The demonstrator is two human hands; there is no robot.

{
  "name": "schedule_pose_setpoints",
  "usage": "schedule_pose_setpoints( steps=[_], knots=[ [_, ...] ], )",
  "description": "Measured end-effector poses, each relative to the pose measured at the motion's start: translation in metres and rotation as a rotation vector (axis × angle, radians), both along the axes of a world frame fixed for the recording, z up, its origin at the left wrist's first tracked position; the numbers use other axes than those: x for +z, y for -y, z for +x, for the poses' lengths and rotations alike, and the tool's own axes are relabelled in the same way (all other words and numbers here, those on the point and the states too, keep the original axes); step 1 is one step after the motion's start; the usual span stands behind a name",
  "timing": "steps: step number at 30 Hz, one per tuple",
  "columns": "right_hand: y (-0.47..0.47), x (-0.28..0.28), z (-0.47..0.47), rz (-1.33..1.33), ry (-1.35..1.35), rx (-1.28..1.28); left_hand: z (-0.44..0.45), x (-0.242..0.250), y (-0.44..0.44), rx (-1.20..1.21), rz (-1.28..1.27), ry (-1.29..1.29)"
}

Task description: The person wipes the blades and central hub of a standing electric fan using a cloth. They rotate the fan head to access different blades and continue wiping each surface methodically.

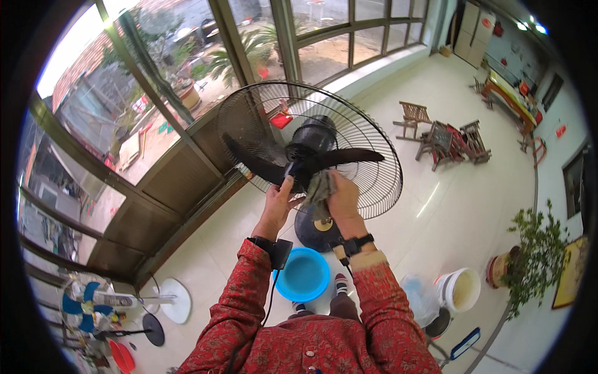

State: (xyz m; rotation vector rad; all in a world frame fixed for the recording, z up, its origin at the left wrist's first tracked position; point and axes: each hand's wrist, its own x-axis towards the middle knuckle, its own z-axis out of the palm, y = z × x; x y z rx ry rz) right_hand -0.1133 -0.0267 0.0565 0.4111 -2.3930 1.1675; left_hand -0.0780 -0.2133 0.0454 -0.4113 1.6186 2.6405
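Observation:
A black standing fan stands before me, its front guard off, so that the black blades (348,158) and motor housing (312,135) show against the rear wire guard (369,121). My left hand (277,205) grips the blade assembly near its hub, thumb on top. In my right hand (345,198) is a crumpled grey cloth (320,190), held against the underside of the blades by the hub. Below the hands, the fan's round black base (308,232) rests on the tiled floor, partly hidden by the right wrist. A blue basin (302,275) with water sits between my forearms, near my feet.
Glazed doors (187,173) run along the left. A white fan with blue blades (86,306) and a red basin (122,357) are at lower left. White bucket (460,290) and potted plant (532,257) stand at right. Wooden chairs (444,140) are farther off.

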Motion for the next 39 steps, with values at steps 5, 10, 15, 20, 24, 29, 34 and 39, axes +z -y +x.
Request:
schedule_pose_setpoints(
  steps=[5, 10, 15, 20, 24, 29, 34, 39],
  knots=[
    [-0.037, -0.027, 0.04, -0.209, 0.083, 0.147, 0.002, -0.004, -0.002, 0.041, -0.13, -0.123],
    [-0.03, -0.047, 0.089, -0.275, 0.252, 0.281, 0.003, -0.004, -0.011, 0.096, -0.214, -0.292],
    [-0.018, 0.06, 0.089, -0.173, 0.004, 0.214, 0.004, 0.001, -0.013, 0.134, -0.264, -0.326],
    [0.003, 0.157, 0.02, 0.113, -0.235, 0.293, 0.001, -0.004, -0.017, 0.16, -0.257, -0.31],
    [0.033, 0.14, -0.039, 0.913, -0.32, 0.431, -0.005, -0.013, -0.019, 0.191, -0.169, -0.313],
    [0.037, 0.139, -0.052, 1.165, -0.246, 0.505, -0.007, -0.021, -0.017, 0.207, -0.48, -0.292],
    [0.043, 0.151, -0.049, 0.678, -0.543, 0.529, -0.009, -0.027, -0.02, 0.203, -0.346, -0.334],
    [0.054, 0.135, -0.057, 1.16, -0.475, 0.588, -0.009, -0.031, -0.021, 0.177, -0.436, -0.252]
  ],
)
